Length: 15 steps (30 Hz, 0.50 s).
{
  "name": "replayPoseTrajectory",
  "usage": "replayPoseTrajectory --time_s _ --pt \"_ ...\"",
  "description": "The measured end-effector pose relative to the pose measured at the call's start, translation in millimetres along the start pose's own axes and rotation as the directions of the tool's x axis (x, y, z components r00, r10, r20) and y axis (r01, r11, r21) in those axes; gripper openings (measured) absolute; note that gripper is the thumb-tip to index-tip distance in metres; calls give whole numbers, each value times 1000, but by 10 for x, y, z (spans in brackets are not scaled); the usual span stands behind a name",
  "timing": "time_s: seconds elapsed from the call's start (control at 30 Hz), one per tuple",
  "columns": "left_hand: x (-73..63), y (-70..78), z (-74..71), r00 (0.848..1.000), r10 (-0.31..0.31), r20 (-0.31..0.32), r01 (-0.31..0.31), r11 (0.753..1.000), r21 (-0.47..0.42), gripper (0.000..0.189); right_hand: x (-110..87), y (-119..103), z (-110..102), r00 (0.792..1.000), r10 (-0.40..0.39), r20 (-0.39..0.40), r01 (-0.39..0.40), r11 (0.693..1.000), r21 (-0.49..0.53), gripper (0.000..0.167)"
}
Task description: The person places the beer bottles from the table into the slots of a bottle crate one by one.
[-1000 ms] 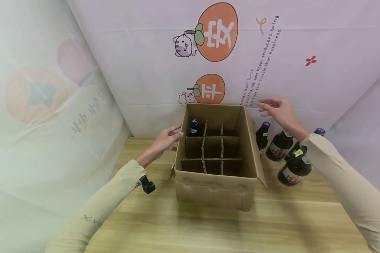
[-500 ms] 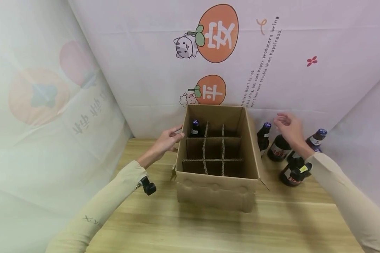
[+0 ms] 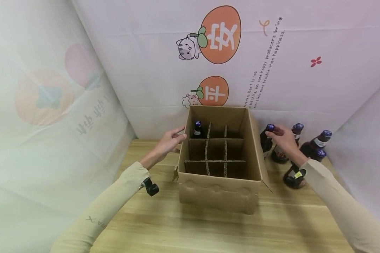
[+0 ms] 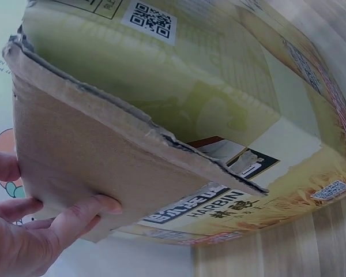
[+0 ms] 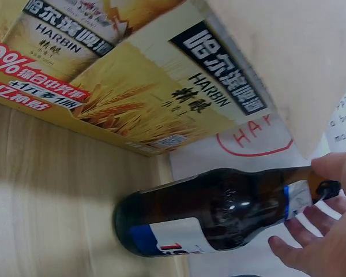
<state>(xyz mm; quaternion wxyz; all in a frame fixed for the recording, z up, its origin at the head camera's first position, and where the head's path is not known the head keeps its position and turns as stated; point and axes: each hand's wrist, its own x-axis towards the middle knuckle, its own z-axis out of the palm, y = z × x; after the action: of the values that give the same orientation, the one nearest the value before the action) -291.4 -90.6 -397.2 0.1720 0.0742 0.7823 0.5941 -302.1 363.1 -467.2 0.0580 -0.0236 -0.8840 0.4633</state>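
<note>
At the bottle (image 5: 225, 202) (newly), right hand (image 3: 284, 141)

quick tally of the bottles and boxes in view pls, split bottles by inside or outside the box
Bottle inside the box: 1
Bottles outside the box: 4
Cardboard box: 1
Total in view: 6

An open brown cardboard box (image 3: 218, 193), split inside by dividers, sits at the lower centre of the frame. A blue-capped dark glass bottle (image 3: 266, 143) stands just beside it, right of centre.
</note>
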Motion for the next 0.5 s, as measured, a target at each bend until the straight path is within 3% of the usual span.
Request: replayPoseTrajectory --time_s 0.2,0.3,0.5 --pt "0 -1 20 1000 -1 1 1 1000 -8 62 17 67 49 995 51 -83 -50 999 22 68" --pt "-1 -3 23 1000 -1 0 1 1000 -8 62 28 94 73 994 72 -83 -69 997 42 72" --pt "0 -1 9 1000 -5 -3 5 1000 2 62 47 97 117 995 51 -88 -47 998 46 63"
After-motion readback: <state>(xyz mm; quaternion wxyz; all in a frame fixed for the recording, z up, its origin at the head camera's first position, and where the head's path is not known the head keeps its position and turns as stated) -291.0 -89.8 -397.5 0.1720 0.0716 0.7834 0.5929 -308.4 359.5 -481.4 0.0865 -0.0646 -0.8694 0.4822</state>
